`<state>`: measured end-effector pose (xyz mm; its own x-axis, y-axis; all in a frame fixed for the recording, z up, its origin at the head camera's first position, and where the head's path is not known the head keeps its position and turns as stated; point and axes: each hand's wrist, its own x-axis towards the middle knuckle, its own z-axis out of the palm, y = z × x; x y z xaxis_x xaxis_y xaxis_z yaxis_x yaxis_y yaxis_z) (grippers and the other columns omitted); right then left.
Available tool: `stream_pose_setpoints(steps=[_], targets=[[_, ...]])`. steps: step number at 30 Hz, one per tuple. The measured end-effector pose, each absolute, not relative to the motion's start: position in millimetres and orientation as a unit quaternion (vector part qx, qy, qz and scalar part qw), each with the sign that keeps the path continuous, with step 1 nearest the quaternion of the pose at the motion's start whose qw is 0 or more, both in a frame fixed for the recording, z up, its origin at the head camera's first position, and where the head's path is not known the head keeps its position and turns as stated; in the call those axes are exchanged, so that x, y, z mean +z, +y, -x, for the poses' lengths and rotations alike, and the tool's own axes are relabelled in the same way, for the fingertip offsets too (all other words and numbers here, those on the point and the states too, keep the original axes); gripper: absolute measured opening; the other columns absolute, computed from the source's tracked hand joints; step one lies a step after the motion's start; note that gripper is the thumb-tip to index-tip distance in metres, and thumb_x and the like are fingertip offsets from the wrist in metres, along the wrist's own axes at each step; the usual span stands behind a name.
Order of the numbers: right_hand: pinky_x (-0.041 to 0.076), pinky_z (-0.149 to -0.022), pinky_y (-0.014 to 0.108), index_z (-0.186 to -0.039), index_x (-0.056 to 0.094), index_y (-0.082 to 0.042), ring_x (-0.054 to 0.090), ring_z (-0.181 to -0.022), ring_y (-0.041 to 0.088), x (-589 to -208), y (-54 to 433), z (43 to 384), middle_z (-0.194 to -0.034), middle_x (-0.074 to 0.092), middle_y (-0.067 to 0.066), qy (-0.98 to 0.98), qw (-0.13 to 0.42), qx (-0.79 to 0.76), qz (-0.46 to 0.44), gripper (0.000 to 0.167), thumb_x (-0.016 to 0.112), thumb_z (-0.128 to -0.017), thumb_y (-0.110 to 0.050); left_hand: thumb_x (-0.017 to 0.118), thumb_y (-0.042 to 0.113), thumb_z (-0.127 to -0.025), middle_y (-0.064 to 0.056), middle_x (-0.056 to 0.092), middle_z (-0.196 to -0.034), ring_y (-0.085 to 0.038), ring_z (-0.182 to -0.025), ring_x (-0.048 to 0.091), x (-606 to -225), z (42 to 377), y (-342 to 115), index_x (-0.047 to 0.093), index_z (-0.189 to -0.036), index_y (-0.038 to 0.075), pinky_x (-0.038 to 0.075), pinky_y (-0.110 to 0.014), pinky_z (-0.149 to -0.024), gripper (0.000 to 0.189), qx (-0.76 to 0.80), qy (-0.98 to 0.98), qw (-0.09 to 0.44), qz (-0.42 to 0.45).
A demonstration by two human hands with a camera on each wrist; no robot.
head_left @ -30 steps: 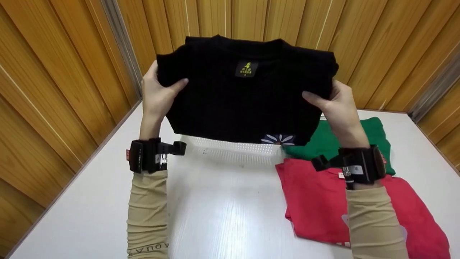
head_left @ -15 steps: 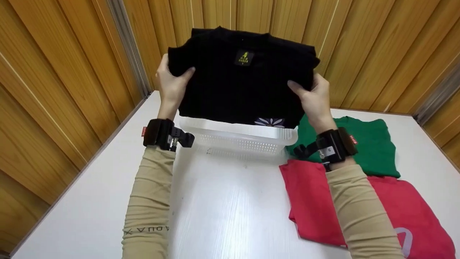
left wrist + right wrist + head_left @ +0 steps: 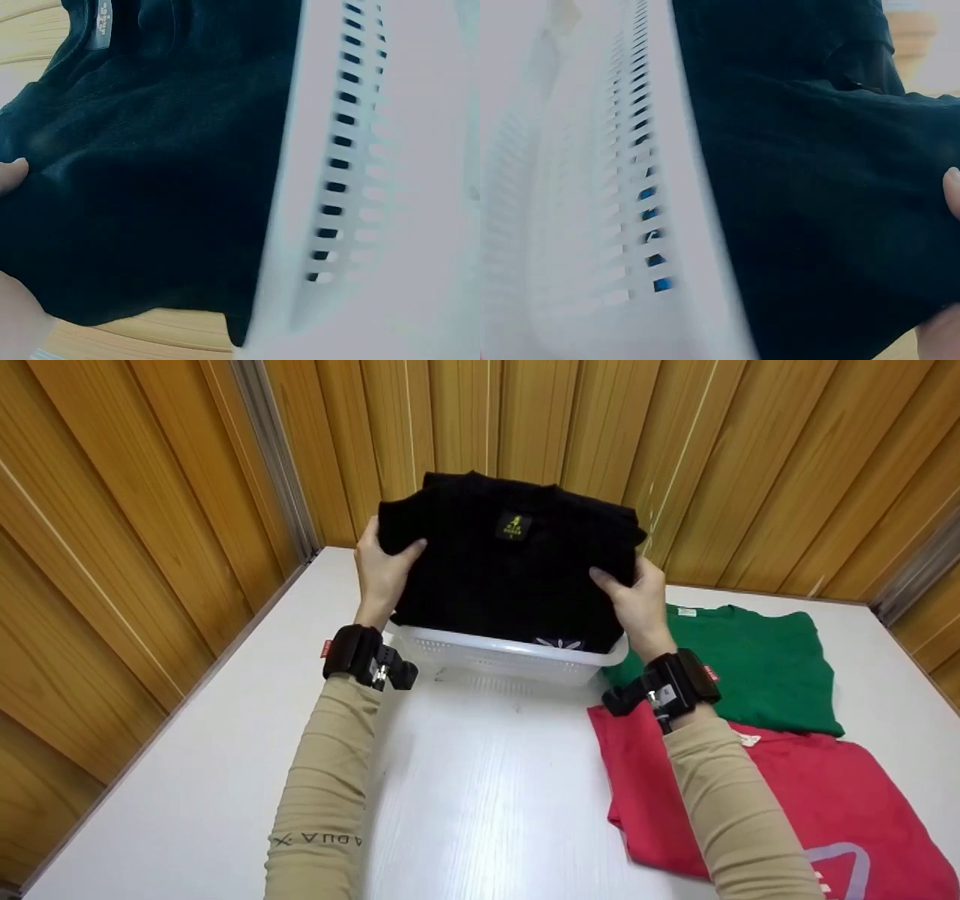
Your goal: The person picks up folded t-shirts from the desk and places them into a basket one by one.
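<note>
A folded black T-shirt [image 3: 502,577] with a yellow-printed neck label stands tilted, its lower edge inside a white perforated plastic basket [image 3: 487,645]. My left hand [image 3: 384,574] grips the shirt's left side, thumb on the front. On the right side my right hand [image 3: 637,600] pinches it the same way. In the left wrist view the shirt [image 3: 165,165] drops behind the basket's rim [image 3: 289,172], and dark cloth shows through the holes. The right wrist view has the shirt [image 3: 817,195] behind the basket wall [image 3: 682,247], with blue print showing through several holes.
A folded green shirt [image 3: 757,667] lies on the white table [image 3: 480,802] right of the basket. Nearer, a folded red shirt [image 3: 825,795] lies partly under my right forearm. Wooden panel walls [image 3: 570,427] stand behind the table and along its left.
Both hands have carried the black shirt away and then down, so its lower edge has gone from above the basket to behind the front rim. The hands keep their grip.
</note>
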<state>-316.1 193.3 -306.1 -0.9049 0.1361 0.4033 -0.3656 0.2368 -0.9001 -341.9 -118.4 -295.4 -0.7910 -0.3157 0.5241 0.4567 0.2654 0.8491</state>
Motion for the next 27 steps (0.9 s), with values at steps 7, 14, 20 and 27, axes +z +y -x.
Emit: stream_pose_setpoints(steps=[7, 14, 20, 27], targets=[[0.040, -0.105, 0.033, -0.123, 0.058, 0.000, 0.055, -0.118, 0.023, -334, 200, 323, -0.126, 0.061, 0.016, -0.771, 0.209, 0.601, -0.032, 0.043, 0.071, -0.085, -0.015, 0.074, 0.010, -0.079, -0.018, 0.062, -0.120, -0.028, -0.113, 0.057, -317, 348, -113, 0.056, -0.122, -0.002, 0.042, -0.037, -0.101, 0.048, -0.578, -0.763, 0.286, 0.039], [0.041, -0.104, 0.036, -0.123, 0.058, 0.000, 0.054, -0.119, 0.026, -348, 202, 326, -0.127, 0.060, 0.016, -0.799, 0.192, 0.570, 0.016, 0.043, 0.071, -0.085, -0.019, 0.072, 0.012, -0.082, -0.017, 0.059, -0.127, -0.027, -0.120, 0.054, -342, 352, -114, 0.052, -0.129, 0.001, 0.041, -0.037, -0.104, 0.052, -0.575, -0.781, 0.244, 0.002], [0.040, -0.105, 0.043, -0.130, 0.053, -0.004, 0.052, -0.124, 0.031, -347, 204, 323, -0.133, 0.056, 0.018, -0.855, 0.163, 0.493, 0.018, 0.045, 0.063, -0.092, -0.024, 0.070, 0.012, -0.083, -0.017, 0.055, -0.131, -0.028, -0.125, 0.050, -349, 350, -114, 0.046, -0.132, 0.001, 0.038, -0.038, -0.107, 0.056, -0.566, -0.798, 0.207, -0.004], [0.036, -0.109, 0.048, -0.141, 0.038, 0.000, 0.044, -0.131, 0.036, -348, 203, 322, -0.141, 0.047, 0.023, -0.897, 0.135, 0.422, -0.004, 0.052, 0.056, -0.095, -0.018, 0.066, -0.001, -0.081, -0.019, 0.043, -0.143, -0.029, -0.135, 0.038, -350, 350, -113, 0.032, -0.137, 0.003, 0.029, -0.039, -0.115, 0.065, -0.533, -0.831, 0.158, 0.021]])
